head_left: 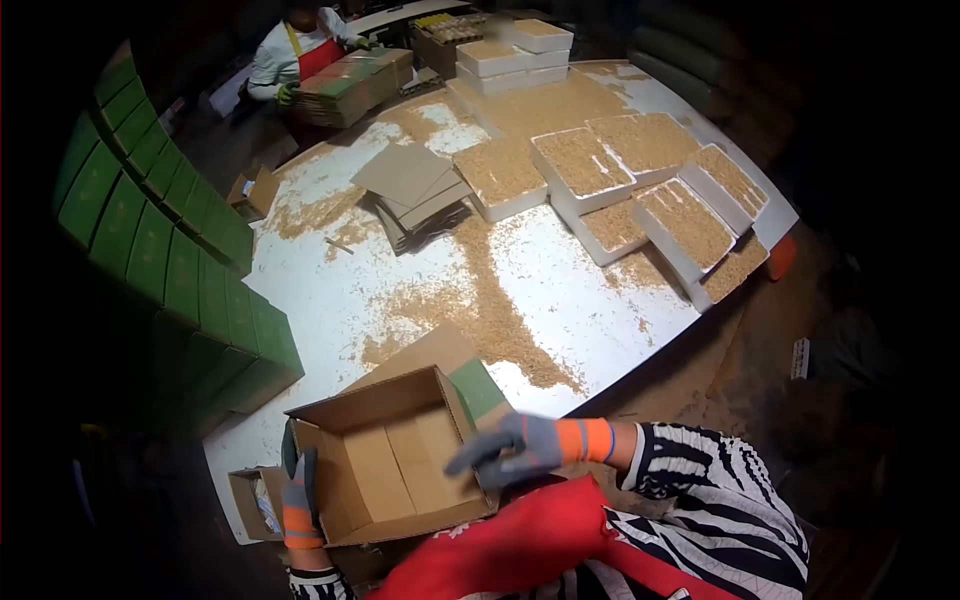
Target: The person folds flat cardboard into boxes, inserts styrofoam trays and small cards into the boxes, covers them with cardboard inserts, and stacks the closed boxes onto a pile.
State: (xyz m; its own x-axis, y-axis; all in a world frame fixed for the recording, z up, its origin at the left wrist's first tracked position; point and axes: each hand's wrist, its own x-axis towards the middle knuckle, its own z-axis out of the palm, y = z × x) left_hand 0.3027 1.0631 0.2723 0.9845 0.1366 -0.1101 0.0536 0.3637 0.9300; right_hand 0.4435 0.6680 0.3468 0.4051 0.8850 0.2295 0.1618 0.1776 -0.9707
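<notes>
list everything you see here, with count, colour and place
open carton: one, brown, near table edge
green boxes: many, stacked left
white trays: over eight, holding tan shavings, far right
loose shavings: scattered, tan, across table
cardboard sheets: one pile, grey-brown, mid-table
folded cartons: one stack, green and brown, by co-worker
small boxes: two, brown, left side
table: one, white, centre
co-worker: one, red apron, far left
left hand: one, grey-orange glove, gripping carton
right hand: one, grey-orange glove, over carton's right rim

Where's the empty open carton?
Head view, lower left of centre: carton at near edge of table, left hand on its left wall, right hand by its right.
</notes>
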